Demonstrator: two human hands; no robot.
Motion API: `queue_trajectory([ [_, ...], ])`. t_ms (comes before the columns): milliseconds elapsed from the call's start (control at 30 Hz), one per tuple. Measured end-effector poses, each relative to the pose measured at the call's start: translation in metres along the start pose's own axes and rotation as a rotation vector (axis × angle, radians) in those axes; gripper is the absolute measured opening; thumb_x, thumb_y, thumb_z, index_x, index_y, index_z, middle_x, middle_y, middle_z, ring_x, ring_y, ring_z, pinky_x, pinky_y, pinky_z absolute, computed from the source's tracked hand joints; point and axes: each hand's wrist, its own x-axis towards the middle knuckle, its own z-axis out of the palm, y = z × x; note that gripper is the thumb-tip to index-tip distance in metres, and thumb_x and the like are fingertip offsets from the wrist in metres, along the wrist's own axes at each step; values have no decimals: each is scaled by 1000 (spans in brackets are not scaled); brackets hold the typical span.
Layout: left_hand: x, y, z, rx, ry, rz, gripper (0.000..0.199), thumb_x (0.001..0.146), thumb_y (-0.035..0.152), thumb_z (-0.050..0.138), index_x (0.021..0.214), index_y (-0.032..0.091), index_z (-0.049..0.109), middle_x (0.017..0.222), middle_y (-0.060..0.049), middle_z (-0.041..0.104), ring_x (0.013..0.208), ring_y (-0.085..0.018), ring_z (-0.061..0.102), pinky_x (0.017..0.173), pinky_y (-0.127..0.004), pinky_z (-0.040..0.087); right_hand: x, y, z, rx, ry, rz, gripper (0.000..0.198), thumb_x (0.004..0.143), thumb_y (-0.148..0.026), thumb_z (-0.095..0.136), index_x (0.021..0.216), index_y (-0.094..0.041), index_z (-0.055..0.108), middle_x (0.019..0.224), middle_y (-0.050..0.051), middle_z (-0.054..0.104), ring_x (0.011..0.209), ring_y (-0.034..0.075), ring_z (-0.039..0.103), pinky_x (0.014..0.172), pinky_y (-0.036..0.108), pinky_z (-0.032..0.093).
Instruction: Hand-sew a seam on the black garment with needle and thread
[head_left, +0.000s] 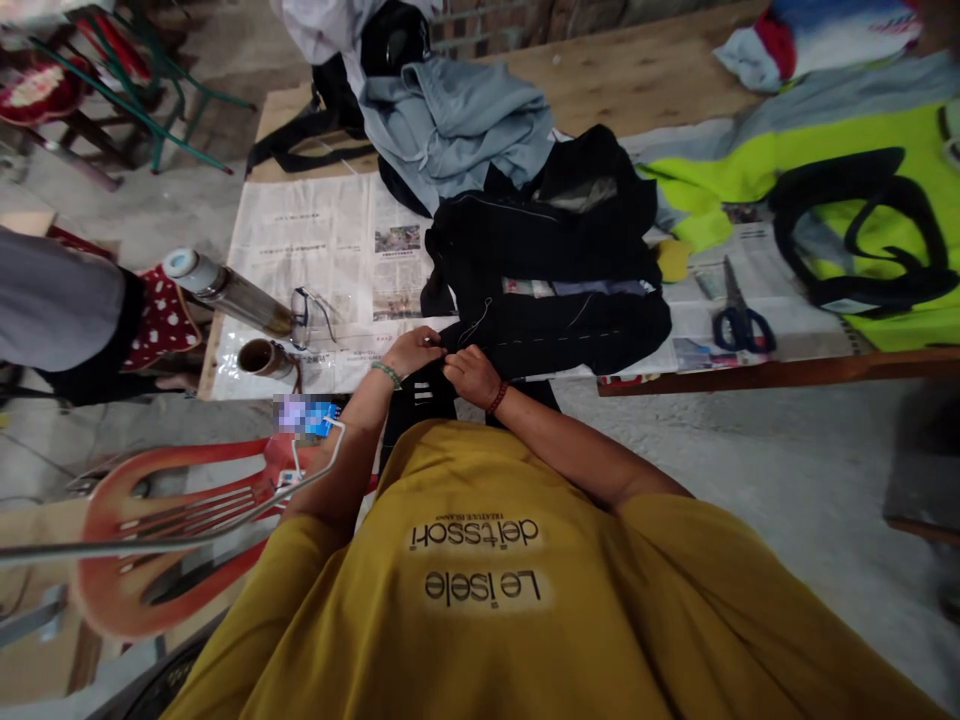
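A black garment [510, 235] lies at the table's near edge, with a dashed line of white stitches along its front band. A loose white thread [478, 318] curls on it near my hands. My left hand [411, 353], a green bead bracelet at its wrist, pinches the garment's near left corner. Close beside it, my right hand [472, 377], with a dark red bead bracelet, has its fingers closed on the same edge. Whether a needle is between the fingers is too small to tell.
Newspaper [300, 230] covers the table. On the left are a bottle [229, 290], glasses [301, 315] and a brown cup [259, 358]. Scissors [739, 315] and yellow-green cloth [814, 150] lie right, grey cloth [465, 120] behind. A person [60, 300] and an orange chair [112, 540] are left.
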Motion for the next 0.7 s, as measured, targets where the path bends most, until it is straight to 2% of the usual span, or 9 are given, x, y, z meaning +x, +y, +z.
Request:
queue_trajectory([
  [67,0,3,-1,-27,-53,-20,26,64,12,66,90,15,65,52,5,55,47,-10,47,48,-21,33,0,0,-2,12,-31,-4,27,96,-17,35,83,-18,59,85,5,60,77,18,41,73,35,26],
  [133,-2,3,-1,-89,-30,-23,30,66,11,64,95,15,63,53,5,56,48,-9,48,48,-20,34,0,0,-2,20,-46,-9,26,96,-17,36,84,-18,59,85,5,60,78,18,41,73,36,25],
  [300,0,-4,-5,-304,132,-37,41,68,13,64,108,14,58,65,1,64,50,-8,53,53,-21,42,1,1,-2,62,-56,13,26,96,-16,35,85,-18,59,90,5,61,78,17,42,74,35,25],
  [400,8,-11,-8,-368,236,-44,40,72,19,64,111,14,56,73,-1,66,50,-8,54,53,-21,45,1,0,-1,74,-56,34,28,97,-17,35,84,-18,59,89,5,61,78,17,43,74,35,25],
  [533,9,-22,-11,-388,495,46,40,77,27,60,116,19,54,96,-5,65,59,-8,58,48,-18,44,1,1,2,58,-36,38,28,97,-16,35,82,-18,59,89,5,62,77,17,43,74,35,26],
  [600,1,-28,-11,-345,611,117,35,78,28,57,113,20,57,103,-6,63,69,-10,60,50,-18,45,0,1,2,59,-26,36,28,97,-16,35,82,-18,59,89,5,62,77,16,44,74,35,27],
  [633,-5,-31,-11,-310,626,143,31,78,27,57,107,19,59,100,-5,63,72,-11,60,52,-17,45,0,1,3,61,-28,38,29,97,-16,35,82,-18,59,89,5,62,77,16,44,74,35,27],
  [700,-18,-37,-11,-234,556,165,19,74,25,59,91,17,64,87,-3,65,73,-11,59,56,-18,46,0,1,3,69,-37,46,30,97,-16,34,82,-18,59,90,5,62,77,16,44,75,34,27],
])
